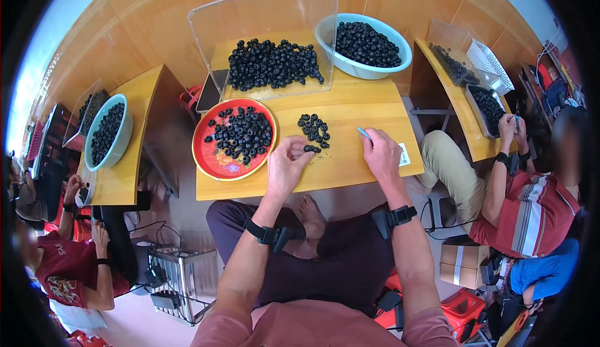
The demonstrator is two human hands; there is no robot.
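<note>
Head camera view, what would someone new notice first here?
Small black ring-shaped pieces lie everywhere: heaped in a clear plastic bin at the far edge of the wooden table, filling a pale blue bowl beside it, scattered on a round red tray at left. Mid-table, the left hand pinches one black ring while the right hand holds a thin light-blue tool.
</note>
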